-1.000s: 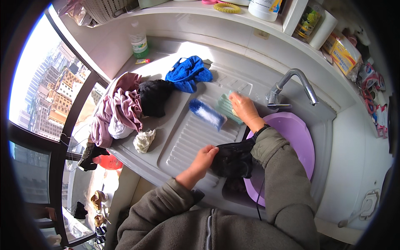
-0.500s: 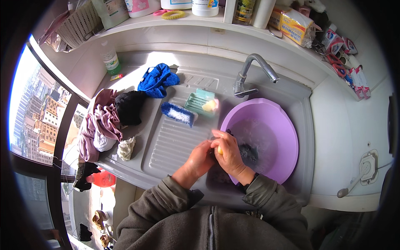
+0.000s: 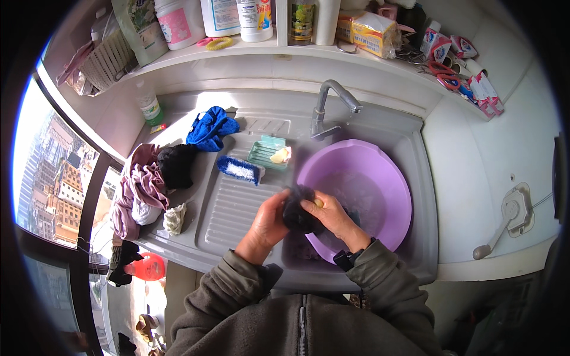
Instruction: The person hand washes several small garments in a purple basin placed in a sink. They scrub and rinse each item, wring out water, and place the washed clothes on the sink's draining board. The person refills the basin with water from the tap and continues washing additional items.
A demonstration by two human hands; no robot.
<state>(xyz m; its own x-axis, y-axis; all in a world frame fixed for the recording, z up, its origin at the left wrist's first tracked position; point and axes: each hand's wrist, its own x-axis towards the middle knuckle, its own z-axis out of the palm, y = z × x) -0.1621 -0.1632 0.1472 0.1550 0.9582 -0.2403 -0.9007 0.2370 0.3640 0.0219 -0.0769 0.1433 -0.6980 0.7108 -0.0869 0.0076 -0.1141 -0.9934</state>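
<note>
Over the left rim of a purple basin (image 3: 396, 178), a bunched black cloth (image 3: 300, 213) is held between my two hands. My left hand (image 3: 270, 222) grips its left side, fingers curled behind it. On the other side, my right hand (image 3: 333, 218) has its thumb over the cloth and a small yellow piece, apparently soap (image 3: 319, 203), tucked in its fingers. Cloudy water fills the basin, with some dark fabric low in it, partly hidden by my right hand. A green soap dish (image 3: 263, 155) with a pale soap piece (image 3: 280, 155) sits beyond my hands, beside a blue-and-white scrub brush (image 3: 238, 170).
Behind the basin rises a grey faucet (image 3: 326, 110). A blue cloth (image 3: 212, 127), black cloth (image 3: 176, 166) and mauve garment (image 3: 145, 184) lie on the left of the drainboard. Bottles and packets line the shelf (image 3: 255, 53). A green-labelled bottle (image 3: 149, 104) stands in the left corner.
The black cloth, mostly hidden by my hands before, now shows spread between them. My hands have moved apart, and the whole view has shifted a little.
</note>
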